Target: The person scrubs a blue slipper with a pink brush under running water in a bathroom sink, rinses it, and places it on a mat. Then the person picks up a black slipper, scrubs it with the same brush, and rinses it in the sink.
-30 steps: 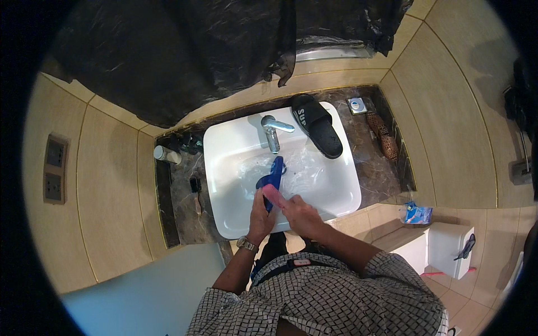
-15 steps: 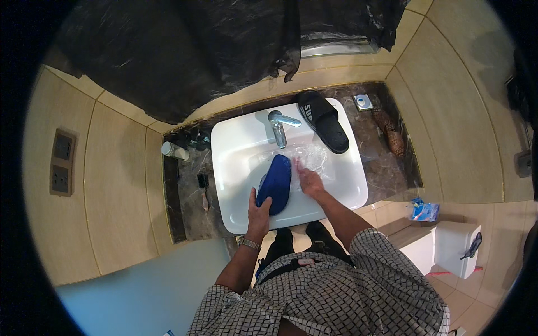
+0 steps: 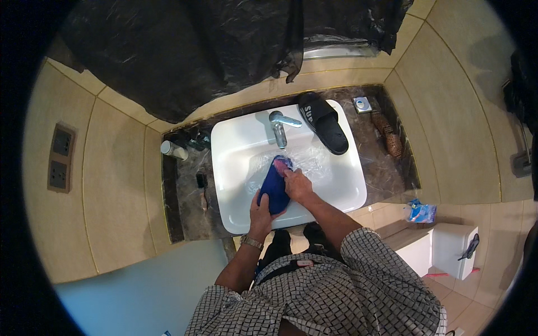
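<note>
Over the white sink [image 3: 220, 190], my left hand [image 3: 260, 215] grips the near end of a blue slipper [image 3: 273, 189], which lies at a slant with its plain blue face up. Closed round a pink scrubbing brush [image 3: 282, 165], my right hand [image 3: 298, 186] presses it on the slipper's far end. My fingers hide much of the brush. Below the chrome tap [image 3: 279, 133], water ripples in the basin. A black slide sandal [image 3: 325, 124] rests on the sink's back right rim, beside the tap.
On the dark marble counter [image 3: 386, 179], a brown textured object [image 3: 389, 137] and a small square item [image 3: 362, 104] lie right. A white-lidded jar [image 3: 174, 150] and a dark-bristled brush [image 3: 202, 190] are left. Black plastic sheeting [image 3: 185, 50] hangs behind.
My right hand has moved left, bringing the pink scrubbing brush from over the water onto the blue slipper's far end. The slipper has shifted slightly left and tilted.
</note>
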Tool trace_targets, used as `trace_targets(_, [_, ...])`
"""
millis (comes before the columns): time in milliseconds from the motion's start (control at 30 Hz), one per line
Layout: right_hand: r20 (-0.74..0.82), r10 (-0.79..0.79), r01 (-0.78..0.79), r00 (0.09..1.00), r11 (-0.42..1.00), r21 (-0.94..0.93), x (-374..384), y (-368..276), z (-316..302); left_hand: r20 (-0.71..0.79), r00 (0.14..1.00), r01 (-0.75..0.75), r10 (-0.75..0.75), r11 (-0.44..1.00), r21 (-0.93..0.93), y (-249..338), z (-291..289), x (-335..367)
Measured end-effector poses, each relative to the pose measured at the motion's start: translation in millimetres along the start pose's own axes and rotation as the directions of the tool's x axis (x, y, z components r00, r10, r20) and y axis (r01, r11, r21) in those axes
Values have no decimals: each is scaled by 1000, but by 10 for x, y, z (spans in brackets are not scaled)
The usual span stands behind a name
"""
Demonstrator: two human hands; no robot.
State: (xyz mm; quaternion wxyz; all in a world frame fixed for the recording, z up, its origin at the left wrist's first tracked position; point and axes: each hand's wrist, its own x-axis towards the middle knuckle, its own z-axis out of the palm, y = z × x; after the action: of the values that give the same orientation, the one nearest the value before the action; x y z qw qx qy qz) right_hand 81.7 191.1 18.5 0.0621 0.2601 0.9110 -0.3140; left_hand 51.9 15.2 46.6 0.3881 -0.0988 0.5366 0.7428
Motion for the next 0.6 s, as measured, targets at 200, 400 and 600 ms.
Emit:
trace_targets(200, [165,-181,179,969,983,29,-665,-334,-171,-31,999,24,-25,998,-50,-86,-161,51])
trace_targets(400, [127,6,9,992,993,-120,26,-80,-129,10,1000,14,-14,1000,14,14,-65,-5])
trace_targets(600, [-11,177,-178,984,980,-85,400,369,-184,-51,998,21,-22,1000,-16,16,-83,-60])
